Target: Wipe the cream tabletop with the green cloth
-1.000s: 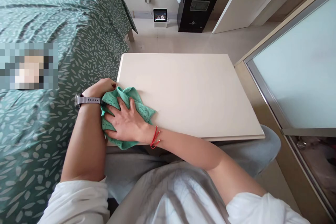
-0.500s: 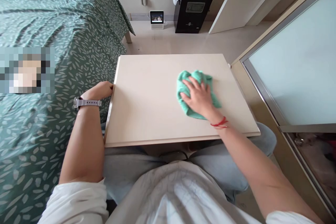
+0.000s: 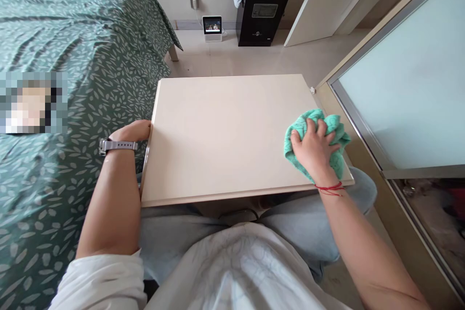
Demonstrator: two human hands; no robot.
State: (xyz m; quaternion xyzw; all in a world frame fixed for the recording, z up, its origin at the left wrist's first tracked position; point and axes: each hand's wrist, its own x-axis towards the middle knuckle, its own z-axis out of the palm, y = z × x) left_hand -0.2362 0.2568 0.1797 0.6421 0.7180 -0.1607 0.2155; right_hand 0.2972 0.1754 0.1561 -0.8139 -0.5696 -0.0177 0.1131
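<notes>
While my left hand [image 3: 131,131] is touching the table's [image 3: 221,140] left edge, how closed I cannot tell, my right hand [image 3: 314,149] is lying spread open over a green cloth [image 3: 337,161]

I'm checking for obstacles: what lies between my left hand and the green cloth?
A bare stretch of cream tabletop separates your left hand from the green cloth in the head view.

Left hand [image 3: 133,131] turned inward, right hand [image 3: 313,147] palm-down, fingers [image 3: 311,126] spread, forearms [image 3: 111,203] bare
</notes>
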